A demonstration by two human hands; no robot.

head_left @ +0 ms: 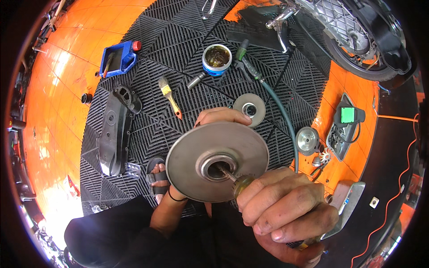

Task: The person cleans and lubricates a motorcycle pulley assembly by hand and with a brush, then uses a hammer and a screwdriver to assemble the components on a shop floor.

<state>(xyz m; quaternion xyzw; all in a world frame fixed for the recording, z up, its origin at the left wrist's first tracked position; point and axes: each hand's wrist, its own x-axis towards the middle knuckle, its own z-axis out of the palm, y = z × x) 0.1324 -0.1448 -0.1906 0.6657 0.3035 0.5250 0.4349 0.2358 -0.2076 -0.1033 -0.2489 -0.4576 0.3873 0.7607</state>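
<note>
A large grey metal pulley disc (185, 156) with a raised central hub is held up in front of me. My left hand (219, 116) grips it from behind, with fingers showing over the far rim; the thumb is hidden. In my right hand (288, 203) is a screwdriver (243, 184) with a yellowish translucent handle. Its shaft reaches into the hub's bore, where the tip cannot be made out. Just beyond the left fingers, a smaller metal disc (259, 105) with a central collar lies on the black slatted mat (152, 58).
Farther out stand a grease tub (216, 71), a metal sleeve (195, 81), a paintbrush (170, 97) and an air gun (250, 68) with hose. A black cover (111, 138) and blue cut-open jug (128, 60) are left. At right are a toothed metal part (308, 140), parts tray (333, 145) and motorcycle wheel (344, 62).
</note>
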